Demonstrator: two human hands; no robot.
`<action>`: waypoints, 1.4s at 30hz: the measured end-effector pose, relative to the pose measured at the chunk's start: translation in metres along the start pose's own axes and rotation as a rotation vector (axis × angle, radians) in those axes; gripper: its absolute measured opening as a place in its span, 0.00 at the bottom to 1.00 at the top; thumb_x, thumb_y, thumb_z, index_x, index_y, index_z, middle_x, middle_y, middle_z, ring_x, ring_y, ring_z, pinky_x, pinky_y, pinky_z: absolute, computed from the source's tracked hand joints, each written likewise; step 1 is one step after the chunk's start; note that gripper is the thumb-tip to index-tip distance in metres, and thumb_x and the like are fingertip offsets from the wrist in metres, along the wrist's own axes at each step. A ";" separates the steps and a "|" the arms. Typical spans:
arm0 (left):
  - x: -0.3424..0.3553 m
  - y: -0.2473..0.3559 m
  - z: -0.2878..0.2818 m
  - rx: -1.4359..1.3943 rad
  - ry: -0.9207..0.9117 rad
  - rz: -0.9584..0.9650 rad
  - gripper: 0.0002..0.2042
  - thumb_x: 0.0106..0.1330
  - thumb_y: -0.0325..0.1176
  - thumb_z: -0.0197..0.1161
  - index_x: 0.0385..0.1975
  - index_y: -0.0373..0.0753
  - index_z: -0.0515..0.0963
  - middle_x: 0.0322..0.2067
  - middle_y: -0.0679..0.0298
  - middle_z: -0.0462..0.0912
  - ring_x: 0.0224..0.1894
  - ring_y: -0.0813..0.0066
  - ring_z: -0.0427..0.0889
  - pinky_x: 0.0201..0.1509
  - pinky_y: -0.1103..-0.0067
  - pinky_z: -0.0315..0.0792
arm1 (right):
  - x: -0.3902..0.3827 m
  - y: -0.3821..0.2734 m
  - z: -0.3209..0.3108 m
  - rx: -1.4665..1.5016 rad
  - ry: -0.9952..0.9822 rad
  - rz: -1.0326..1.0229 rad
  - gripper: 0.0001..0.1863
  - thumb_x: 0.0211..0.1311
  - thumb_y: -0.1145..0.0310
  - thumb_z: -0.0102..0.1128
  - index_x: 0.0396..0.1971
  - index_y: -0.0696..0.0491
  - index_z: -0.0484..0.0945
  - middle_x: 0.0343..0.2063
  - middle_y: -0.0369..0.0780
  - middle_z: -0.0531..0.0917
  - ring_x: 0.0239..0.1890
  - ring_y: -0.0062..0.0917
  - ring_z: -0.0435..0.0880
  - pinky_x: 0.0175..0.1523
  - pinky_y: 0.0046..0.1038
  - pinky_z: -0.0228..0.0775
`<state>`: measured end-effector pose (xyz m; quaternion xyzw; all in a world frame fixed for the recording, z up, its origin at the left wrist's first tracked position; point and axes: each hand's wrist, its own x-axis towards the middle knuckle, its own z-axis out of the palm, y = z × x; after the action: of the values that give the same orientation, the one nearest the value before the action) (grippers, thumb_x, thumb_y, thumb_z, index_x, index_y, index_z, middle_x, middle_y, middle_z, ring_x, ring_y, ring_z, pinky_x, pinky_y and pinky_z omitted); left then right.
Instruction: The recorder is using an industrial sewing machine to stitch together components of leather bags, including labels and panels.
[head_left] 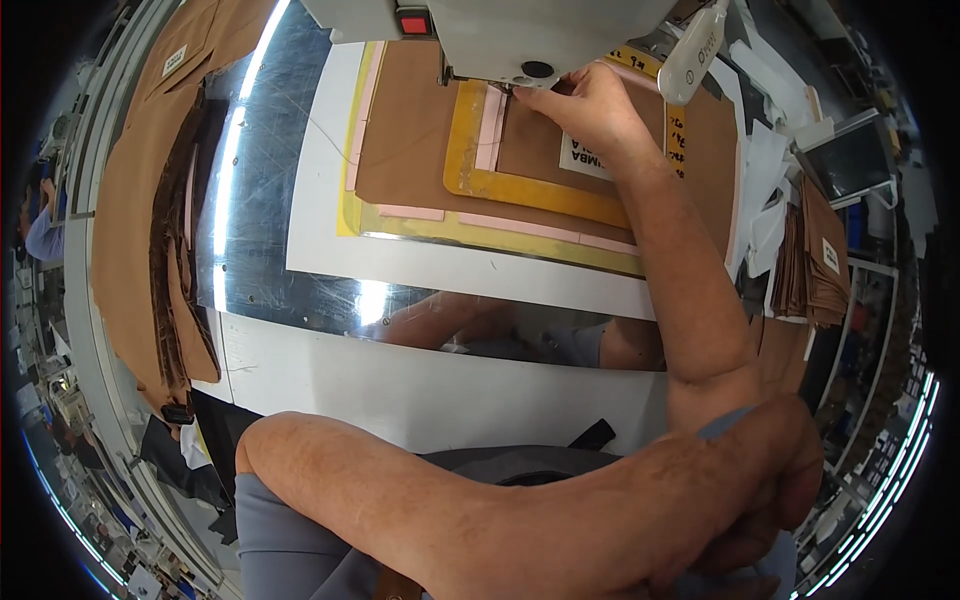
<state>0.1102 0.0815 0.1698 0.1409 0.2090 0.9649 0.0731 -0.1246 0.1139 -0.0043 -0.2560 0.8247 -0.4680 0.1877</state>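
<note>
Right hand [600, 108] at far machine [545, 40], left hand [772, 470] near; can't tell your grasp. Yellow frame [545, 198] likely keeps brown cloth [410, 130] flat.

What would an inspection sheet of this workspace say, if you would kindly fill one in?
Surface: scratched metal plate bearing a white sheet; white table nearer the body.
Job's things: brown panel, yellow frame on it, pink strips around; machine head above.
Clutter: brown pieces piled left and stacked right; white scraps.
Hands: right hand at the machine head's underside, grip hidden; left hand lower right, fingers partly hidden.
Cables: nothing seen clearly.
Surroundings: another person's blue sleeve, far left.
</note>
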 end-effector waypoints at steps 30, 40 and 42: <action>-0.091 0.053 -0.201 1.865 1.040 0.476 0.08 0.65 0.29 0.73 0.29 0.37 0.80 0.29 0.67 0.83 0.36 0.78 0.79 0.48 0.80 0.71 | -0.007 0.005 0.002 0.171 -0.022 -0.037 0.11 0.58 0.65 0.71 0.37 0.55 0.86 0.27 0.28 0.82 0.29 0.11 0.76 0.39 0.21 0.75; -0.097 0.055 -0.211 1.737 1.030 0.521 0.06 0.68 0.32 0.71 0.34 0.36 0.84 0.33 0.66 0.86 0.37 0.77 0.82 0.46 0.79 0.74 | -0.011 0.002 0.002 0.121 0.006 -0.102 0.10 0.61 0.66 0.71 0.37 0.57 0.87 0.27 0.30 0.84 0.31 0.13 0.79 0.39 0.22 0.75; -0.097 0.056 -0.209 1.616 1.029 0.528 0.08 0.70 0.34 0.69 0.36 0.35 0.84 0.34 0.64 0.86 0.37 0.77 0.82 0.47 0.78 0.74 | -0.012 -0.001 0.003 0.084 -0.001 -0.114 0.10 0.61 0.67 0.71 0.37 0.57 0.87 0.27 0.31 0.84 0.30 0.13 0.79 0.39 0.23 0.76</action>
<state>0.1348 -0.0686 -0.0120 -0.2457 0.7719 0.4616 -0.3617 -0.1128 0.1189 -0.0039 -0.2948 0.7883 -0.5120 0.1717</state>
